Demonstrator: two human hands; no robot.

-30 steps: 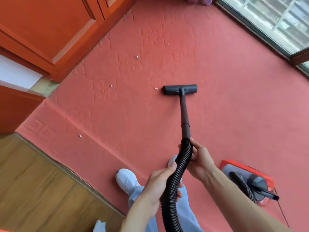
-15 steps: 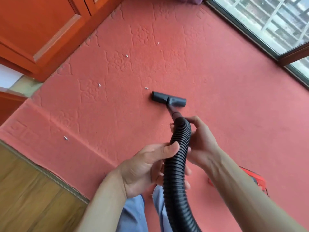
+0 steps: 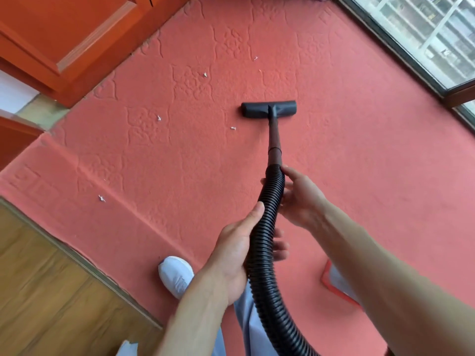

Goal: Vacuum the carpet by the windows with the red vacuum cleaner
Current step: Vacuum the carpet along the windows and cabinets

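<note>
Both our left hand (image 3: 231,255) and right hand (image 3: 300,199) clasp the ribbed hose (image 3: 266,304); that soft hold could let the floor nozzle (image 3: 268,109) miss the paper scrap (image 3: 233,128) beside it.

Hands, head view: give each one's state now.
Left hand: curled round the black ribbed plastic vacuum hose.
Right hand: holding the same hose at its top end.

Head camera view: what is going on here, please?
A person is vacuuming the red carpet beside the windows. The left hand and the right hand both grip the black hose, the right one nearer the wand. The nozzle lies flat on the carpet. Small white scraps lie to its left, not yet picked up. A corner of the red vacuum cleaner shows behind the right forearm.
</note>
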